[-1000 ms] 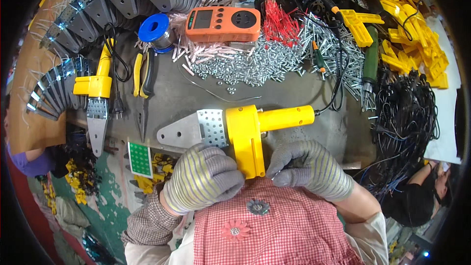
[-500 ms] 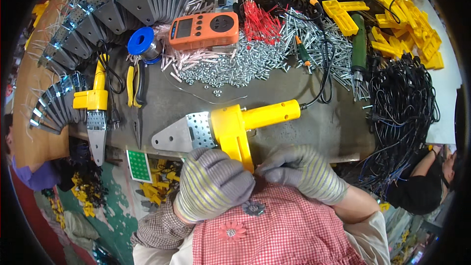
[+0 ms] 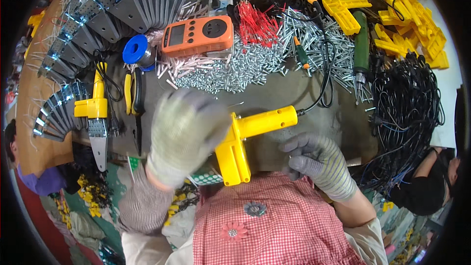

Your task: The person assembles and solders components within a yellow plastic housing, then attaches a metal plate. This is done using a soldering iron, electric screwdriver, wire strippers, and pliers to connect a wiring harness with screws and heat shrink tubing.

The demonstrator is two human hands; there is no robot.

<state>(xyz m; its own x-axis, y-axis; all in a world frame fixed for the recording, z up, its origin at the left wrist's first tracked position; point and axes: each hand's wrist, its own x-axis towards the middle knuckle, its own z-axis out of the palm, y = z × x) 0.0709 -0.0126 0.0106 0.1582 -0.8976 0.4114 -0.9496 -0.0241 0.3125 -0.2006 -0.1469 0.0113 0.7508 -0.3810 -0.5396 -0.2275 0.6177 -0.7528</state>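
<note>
A yellow handled tool [image 3: 265, 122] lies at the near edge of the dark work surface, with a black cord leaving its handle end. My left hand [image 3: 189, 130], in a striped grey-and-yellow glove, is raised over its left side. This glove is smeared by motion and hides the tool's grey metal plate; whether its fingers hold anything does not show. To the right of the tool, my gloved right hand [image 3: 321, 164] has its thumb and fingers curled together. A tiny light speck shows at its fingertips, too small to name.
Small metal nuts and screws [image 3: 221, 76] are heaped behind the tool. An orange multimeter [image 3: 196, 36], a blue solder spool [image 3: 135, 49] and pliers [image 3: 133, 98] stand left. A second yellow tool [image 3: 97, 105] lies farther left. Black cords [image 3: 405, 103] pile up at right.
My left hand has risen from the tool's near end and moved up and left over its metal plate. My right hand has drawn slightly right, away from the tool.
</note>
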